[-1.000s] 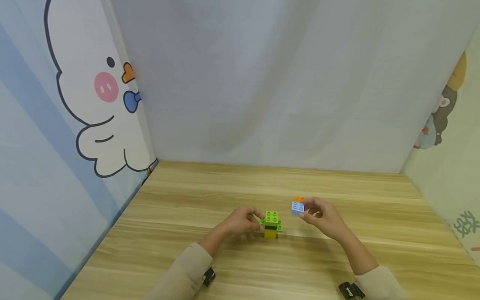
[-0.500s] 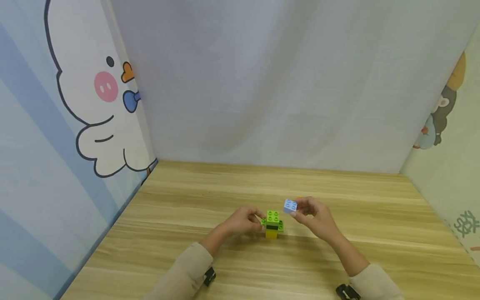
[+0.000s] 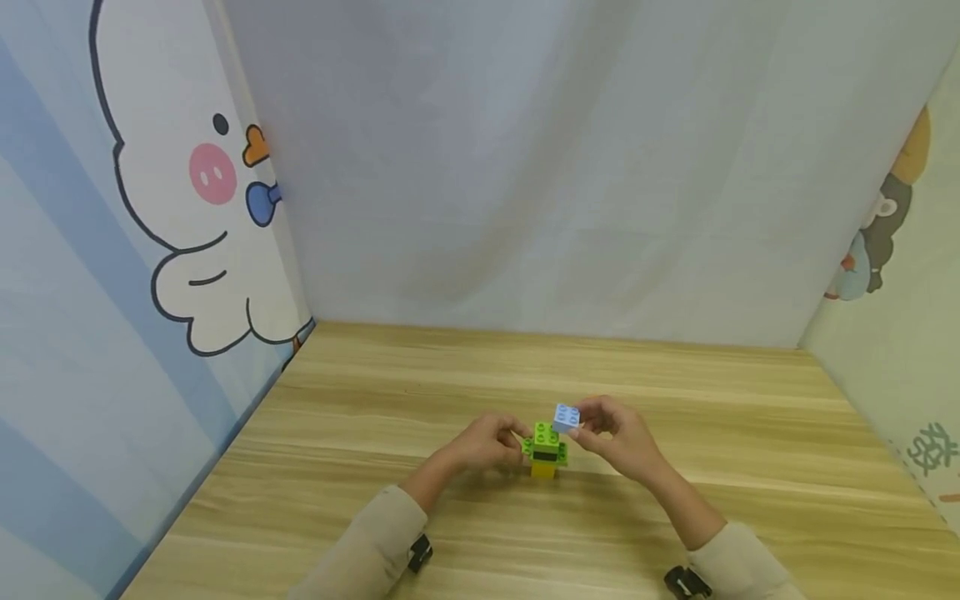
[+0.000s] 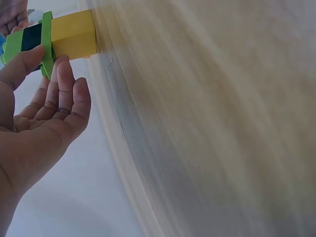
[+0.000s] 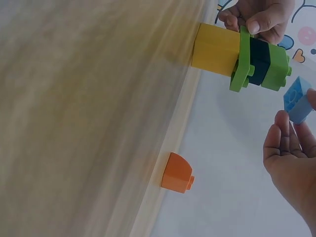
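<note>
Head view: pinched a light blue block (image 3: 566, 418) between the thumb and fingers of the right hand (image 3: 625, 443). Held it up in the air, a bit tipped, with its round bumps on top. Found a block tower (image 3: 545, 454) just below it, upright on the wood-look table (image 3: 375, 400), between both hands. Pinched the left end of its flat green piece (image 5: 241, 61) with the left hand (image 3: 483, 442), thumb on the upper side and fingers bent underneath.

Counted up the tower from the bottom: a yellow block (image 5: 216, 48), the flat green piece, a black block (image 5: 259, 60), then a light green block (image 5: 276, 67) with bumps. From the right wrist, saw a gap between the blue block's hollow bottom and the tower's top, so not touching. Saw an orange block (image 5: 177, 174) there too, on the table, well apart from the tower, with one round side and a bump pointing up.

Wore light beige sleeves (image 3: 367, 546), with a black thing (image 3: 420, 552) by each cuff. Saw a pale curtain (image 3: 525, 167) behind the table, and a big white cartoon bird (image 3: 172, 183) on the left.
</note>
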### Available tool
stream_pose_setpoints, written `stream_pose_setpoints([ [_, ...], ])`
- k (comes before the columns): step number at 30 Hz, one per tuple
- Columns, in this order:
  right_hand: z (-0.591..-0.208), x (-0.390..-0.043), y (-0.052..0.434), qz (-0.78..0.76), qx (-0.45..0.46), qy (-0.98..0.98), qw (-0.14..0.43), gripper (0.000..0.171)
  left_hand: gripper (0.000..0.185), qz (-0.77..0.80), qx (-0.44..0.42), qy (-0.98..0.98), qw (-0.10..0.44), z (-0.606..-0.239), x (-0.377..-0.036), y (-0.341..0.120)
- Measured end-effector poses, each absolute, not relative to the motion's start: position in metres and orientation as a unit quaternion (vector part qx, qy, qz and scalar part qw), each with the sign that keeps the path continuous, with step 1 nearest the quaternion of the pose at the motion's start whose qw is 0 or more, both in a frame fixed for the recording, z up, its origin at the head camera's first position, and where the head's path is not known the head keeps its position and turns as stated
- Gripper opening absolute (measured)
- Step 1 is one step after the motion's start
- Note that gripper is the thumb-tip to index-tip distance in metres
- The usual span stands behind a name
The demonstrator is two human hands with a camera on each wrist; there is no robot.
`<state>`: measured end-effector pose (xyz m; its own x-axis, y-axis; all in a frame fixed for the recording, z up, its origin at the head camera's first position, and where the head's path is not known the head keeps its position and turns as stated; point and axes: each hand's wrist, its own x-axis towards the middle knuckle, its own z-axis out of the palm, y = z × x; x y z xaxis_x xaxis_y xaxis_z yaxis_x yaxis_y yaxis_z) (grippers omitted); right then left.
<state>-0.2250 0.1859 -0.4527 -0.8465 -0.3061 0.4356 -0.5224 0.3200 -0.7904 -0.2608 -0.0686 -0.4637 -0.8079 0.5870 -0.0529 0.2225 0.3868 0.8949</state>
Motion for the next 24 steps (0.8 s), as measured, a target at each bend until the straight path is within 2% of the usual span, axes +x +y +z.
stream_pose_setpoints([
  [11, -0.452, -0.230, 0.178, 0.509, 0.269, -0.814, 0.075, 0.032, 0.038, 0.496, 0.241, 0.814, 0.182, -0.464, -0.262, -0.067],
  [24, -0.454, -0.229, 0.172, 0.517, 0.265, -0.812, 0.057, 0.031, 0.037, 0.500, 0.243, 0.810, 0.187, -0.466, -0.262, -0.069],
])
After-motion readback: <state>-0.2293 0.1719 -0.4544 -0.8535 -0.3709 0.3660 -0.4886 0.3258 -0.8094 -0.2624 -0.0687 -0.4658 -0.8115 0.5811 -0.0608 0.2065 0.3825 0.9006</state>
